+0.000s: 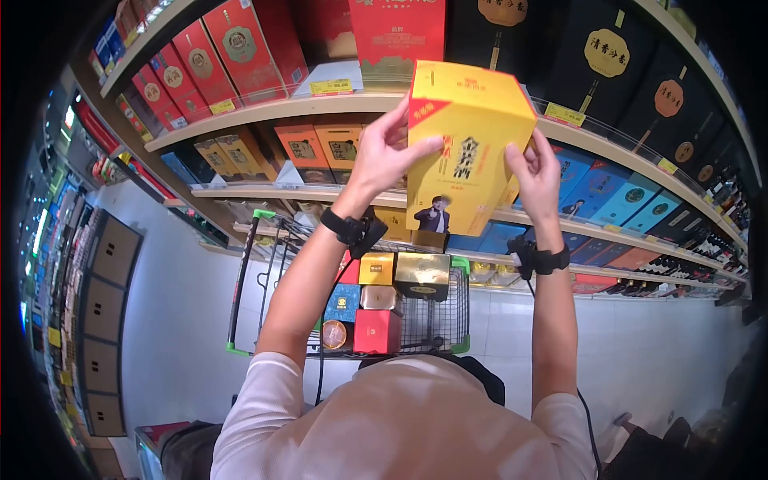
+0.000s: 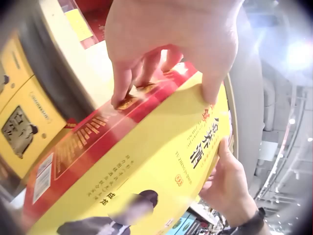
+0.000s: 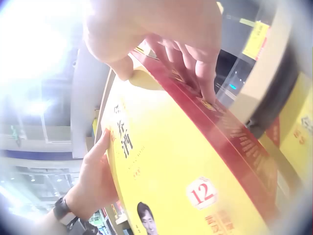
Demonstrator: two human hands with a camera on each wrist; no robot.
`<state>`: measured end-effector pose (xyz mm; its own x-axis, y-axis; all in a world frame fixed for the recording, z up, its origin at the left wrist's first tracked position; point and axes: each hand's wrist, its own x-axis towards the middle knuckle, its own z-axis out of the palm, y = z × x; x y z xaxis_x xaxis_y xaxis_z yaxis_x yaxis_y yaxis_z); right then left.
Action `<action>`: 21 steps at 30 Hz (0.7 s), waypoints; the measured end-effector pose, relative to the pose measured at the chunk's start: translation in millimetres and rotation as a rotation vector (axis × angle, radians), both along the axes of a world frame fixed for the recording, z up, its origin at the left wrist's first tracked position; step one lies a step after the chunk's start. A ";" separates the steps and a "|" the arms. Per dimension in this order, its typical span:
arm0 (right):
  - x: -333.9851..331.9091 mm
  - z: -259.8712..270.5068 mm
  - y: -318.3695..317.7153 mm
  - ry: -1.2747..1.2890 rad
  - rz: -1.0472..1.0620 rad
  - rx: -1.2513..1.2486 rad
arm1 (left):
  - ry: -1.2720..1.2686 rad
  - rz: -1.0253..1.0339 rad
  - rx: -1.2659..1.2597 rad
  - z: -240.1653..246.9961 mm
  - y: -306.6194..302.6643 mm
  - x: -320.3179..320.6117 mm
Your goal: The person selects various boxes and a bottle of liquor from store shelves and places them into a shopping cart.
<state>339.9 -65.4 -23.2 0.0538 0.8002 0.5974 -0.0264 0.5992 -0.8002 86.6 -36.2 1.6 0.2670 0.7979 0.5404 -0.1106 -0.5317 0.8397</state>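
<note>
A large yellow liquor gift box [image 1: 448, 180] with red side panels is held up between both hands, in front of the shelves. The left hand [image 1: 388, 156] grips its left side, thumb on the printed front and fingers along the red side panel [image 2: 105, 122]. On the opposite side, the right hand [image 1: 538, 176] holds it the same way, its thumb on the yellow face and its fingers on the other red panel [image 3: 210, 117]. Dark lettering and a picture of a person mark the front. The box is tilted, its yellow top turned toward the head camera.
Below the arms stands a wire shopping cart [image 1: 460, 320] with green corners. Inside are a red box [image 1: 376, 332], a gold box [image 1: 424, 274], a blue box [image 1: 342, 302] and others. Curved shelves [image 1: 264, 108] carry boxed bottles. Another person's shoe [image 1: 622, 419] shows at lower right.
</note>
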 end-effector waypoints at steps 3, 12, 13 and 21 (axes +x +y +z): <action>2.1 47.2 -7.6 -0.111 -0.061 0.047 | -0.030 0.046 0.007 34.1 -3.2 -0.1; -3.2 108.4 -17.2 -0.317 -0.239 -0.198 | 0.126 0.103 -0.120 67.0 4.7 -8.9; -3.4 108.7 -18.5 -0.319 -0.243 -0.213 | 0.144 0.105 -0.135 67.7 3.5 -10.5; -14.0 93.1 -41.6 -0.268 -0.249 -0.227 | 0.089 0.081 -0.086 47.5 -13.1 -19.7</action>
